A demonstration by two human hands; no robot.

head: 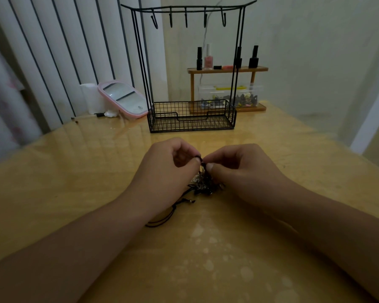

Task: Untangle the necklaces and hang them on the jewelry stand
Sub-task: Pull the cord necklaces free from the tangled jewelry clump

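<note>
Both hands pinched a knot of necklaces in front of the bare stand.

The left hand (171, 169) and right hand (239, 169) met over the table (53, 193), each with thumb and curled fingers nipping the top of the tangled necklaces (202, 184). The bundle of dark cords and small silvery pieces hung from the fingertips, and its lower part rested on the table between the wrists; a black cord loop trailed from it toward the left forearm. The stand (190, 68), black wire with a basket base, stood upright farther back, its hooks carrying nothing. Left of it a pink mirror (123, 99) leaned beside a white roll (90, 97). Behind the stand a wooden shelf (228, 69) held polish bottles above a clear box (247, 95) of small items.
</note>
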